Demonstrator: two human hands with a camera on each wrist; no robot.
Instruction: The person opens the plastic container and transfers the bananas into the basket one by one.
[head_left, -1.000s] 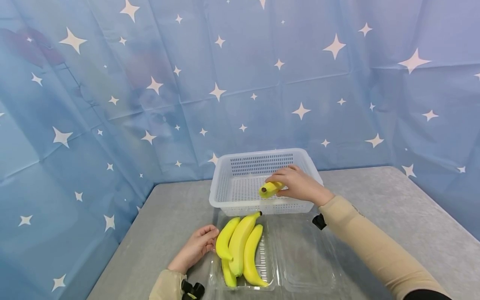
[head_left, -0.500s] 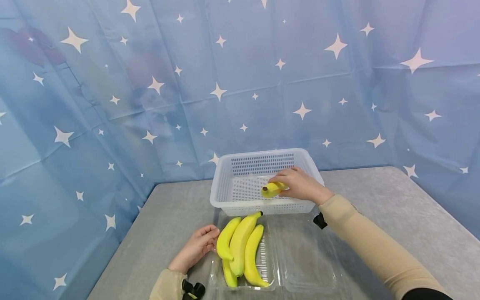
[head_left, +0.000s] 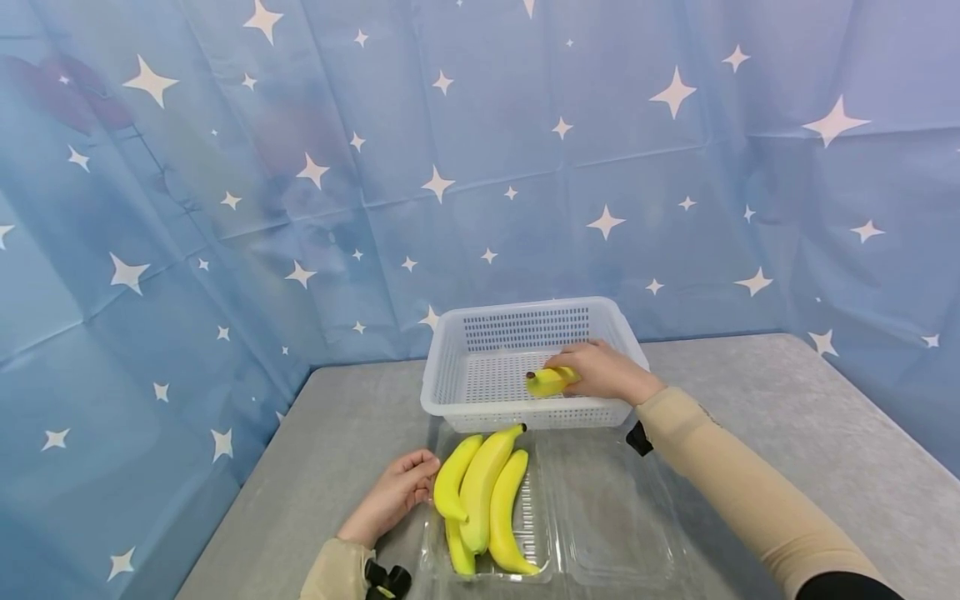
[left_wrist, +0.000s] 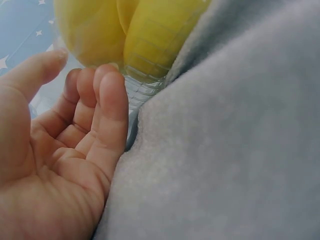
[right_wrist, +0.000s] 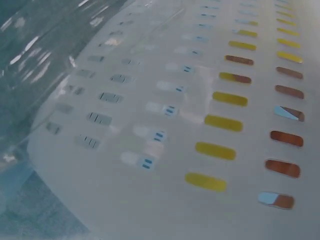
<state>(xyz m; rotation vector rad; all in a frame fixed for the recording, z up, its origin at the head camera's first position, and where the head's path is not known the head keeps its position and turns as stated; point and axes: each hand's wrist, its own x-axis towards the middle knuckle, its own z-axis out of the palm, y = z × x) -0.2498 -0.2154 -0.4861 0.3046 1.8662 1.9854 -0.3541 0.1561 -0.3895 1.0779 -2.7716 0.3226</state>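
My right hand (head_left: 600, 371) grips a yellow banana (head_left: 549, 382) inside the white plastic basket (head_left: 468, 410), its dark tip pointing left. In the right wrist view the slotted basket wall (right_wrist: 165, 200) hides that hand; yellow and skin tones show through the slots. My left hand (head_left: 397, 492) is at the left edge of a clear plastic clamshell container (head_left: 536, 500), its thumb and curled fingers at the rim. Several bananas (head_left: 480, 492) lie piled in that container's left half. From the left wrist, my left hand (left_wrist: 65, 130) appears just under the bananas (left_wrist: 125, 35).
The container's clear lid (head_left: 622, 517) lies opened flat to the right, below my right forearm. A grey table (head_left: 322, 425) carries everything. Behind it hangs a blue curtain (head_left: 525, 167) with white stars.
My right hand has shifted slightly right and down into the basket with the banana, which has turned more level. The left hand and the piled bananas stay in place.
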